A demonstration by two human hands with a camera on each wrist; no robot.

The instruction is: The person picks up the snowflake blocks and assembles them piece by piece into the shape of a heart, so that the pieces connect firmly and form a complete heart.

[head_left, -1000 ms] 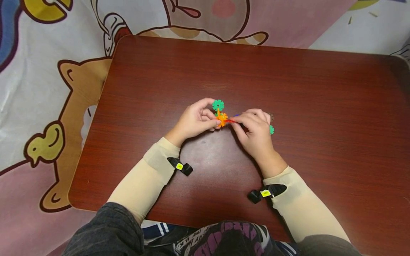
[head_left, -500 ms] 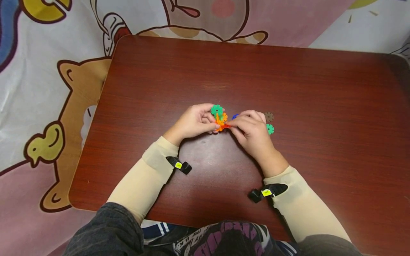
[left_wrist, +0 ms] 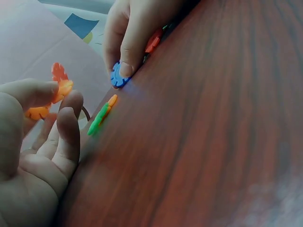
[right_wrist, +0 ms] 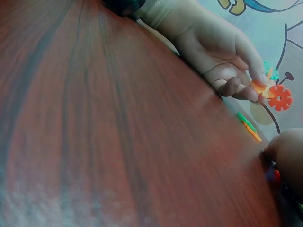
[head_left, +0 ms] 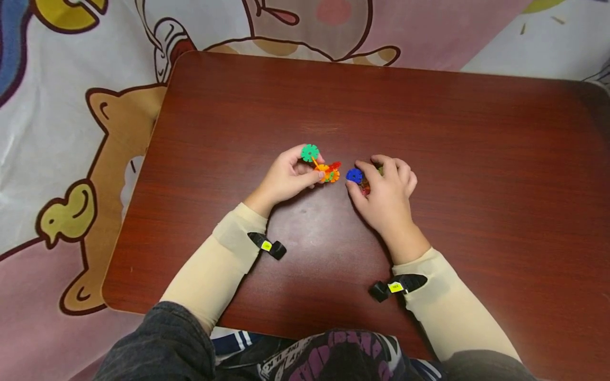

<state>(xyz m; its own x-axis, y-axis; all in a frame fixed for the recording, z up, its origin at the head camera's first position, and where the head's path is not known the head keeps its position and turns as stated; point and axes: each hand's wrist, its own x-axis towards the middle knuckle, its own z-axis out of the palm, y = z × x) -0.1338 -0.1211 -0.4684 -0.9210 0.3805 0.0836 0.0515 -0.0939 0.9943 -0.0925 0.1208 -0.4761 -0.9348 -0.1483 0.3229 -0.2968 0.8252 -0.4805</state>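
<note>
My left hand [head_left: 288,177] pinches a small cluster of joined notched plastic discs between thumb and fingers. In it are a green disc [head_left: 310,153], an orange disc [right_wrist: 260,89] and a red disc [right_wrist: 280,98] standing out to the side. To its right, my right hand [head_left: 388,196] pinches a blue notched disc [left_wrist: 118,75] low at the table, thumb on its face. Beneath the right palm a red disc [head_left: 365,189] and a yellow-green one [head_left: 380,170] show partly; the rest there is hidden.
Between the hands, a green disc [left_wrist: 97,120] and an orange disc [left_wrist: 111,100] lie overlapping on the brown wooden table [head_left: 457,159]. Cartoon-printed cloth [head_left: 62,159] surrounds the table's far and left edges.
My right hand has let go of the red disc, now on the left hand's cluster, and has taken the blue disc. The left hand has tilted the cluster; brown and green discs became covered.
</note>
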